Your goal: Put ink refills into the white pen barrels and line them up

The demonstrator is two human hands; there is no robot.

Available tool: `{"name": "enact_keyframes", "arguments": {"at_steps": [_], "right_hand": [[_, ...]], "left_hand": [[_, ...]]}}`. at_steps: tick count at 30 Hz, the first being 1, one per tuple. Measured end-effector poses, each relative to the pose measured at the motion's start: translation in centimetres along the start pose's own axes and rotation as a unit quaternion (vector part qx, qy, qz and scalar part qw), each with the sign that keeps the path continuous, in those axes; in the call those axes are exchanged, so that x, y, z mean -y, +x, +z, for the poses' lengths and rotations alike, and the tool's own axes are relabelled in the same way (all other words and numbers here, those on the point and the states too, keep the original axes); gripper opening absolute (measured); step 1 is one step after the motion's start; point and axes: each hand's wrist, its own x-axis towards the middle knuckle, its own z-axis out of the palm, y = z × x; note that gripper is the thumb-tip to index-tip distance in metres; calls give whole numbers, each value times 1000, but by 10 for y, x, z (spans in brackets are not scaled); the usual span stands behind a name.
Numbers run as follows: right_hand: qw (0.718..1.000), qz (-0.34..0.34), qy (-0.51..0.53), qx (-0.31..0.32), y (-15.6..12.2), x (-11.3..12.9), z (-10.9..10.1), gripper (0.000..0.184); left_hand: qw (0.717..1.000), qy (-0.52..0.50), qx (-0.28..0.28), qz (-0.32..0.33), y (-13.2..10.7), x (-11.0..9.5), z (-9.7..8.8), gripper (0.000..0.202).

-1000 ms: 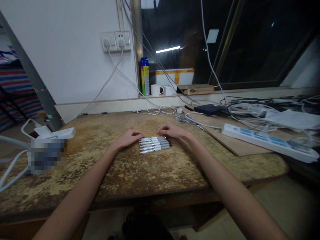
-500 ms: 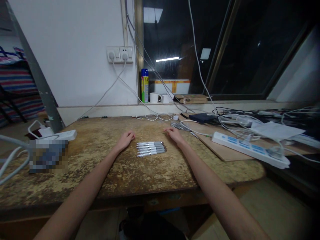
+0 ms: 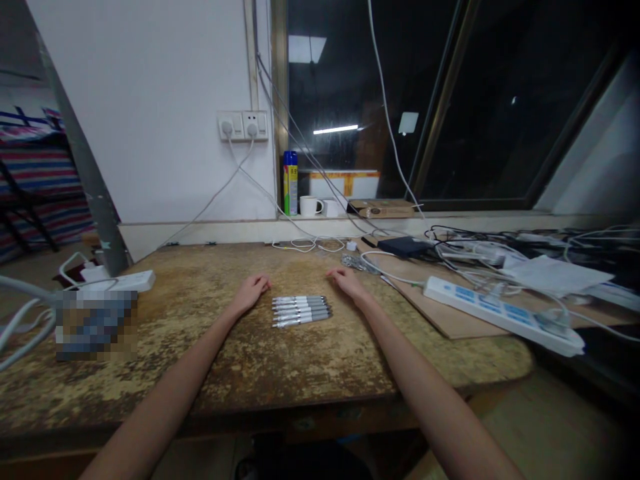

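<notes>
Several white-and-grey click pens (image 3: 301,311) lie side by side in a row on the worn wooden table (image 3: 300,373). My left hand (image 3: 251,294) rests on the tabletop just left of the pens, its fingers loosely bent and apart, with nothing in them. To the right of the row, my right hand (image 3: 346,281) lies on the table with fingers slightly bent and apart, also holding nothing. Neither hand touches the pens.
On the right, a white power strip (image 3: 503,315) lies across a brown board (image 3: 450,327), with tangled cables behind. Another power strip (image 3: 143,281) and a blurred-out item (image 3: 97,327) are on the left. A spray can (image 3: 290,183) and white mug (image 3: 310,205) stand on the sill.
The camera has tilted up slightly, so the scene sits lower in the picture. Both hands and the pens keep their places on the table.
</notes>
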Motion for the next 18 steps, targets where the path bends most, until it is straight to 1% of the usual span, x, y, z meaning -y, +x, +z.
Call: {"name": "enact_keyframes", "arguments": {"at_steps": [5,8,13,15,18], "right_hand": [[1000,-9,-4,10,0,-4,3,31],[1000,-9,-1,5,2,-5,3,32],[1000,-4,-6,-6,0,-1,3,33],[1000,-7,-14,-7,-5,4,5,32],[999,-17,-31,-12,-19,12,9,30]], "left_hand": [[1000,-2,-5,-5,-1,-2,-1,38],[1000,-3,-4,-4,-2,-3,-1,37],[1000,-2,-13,-3,-4,-6,-1,37],[999,-1,-34,-7,-6,-8,0,36],[996,-5,-91,-24,-12,-13,5,38]]}}
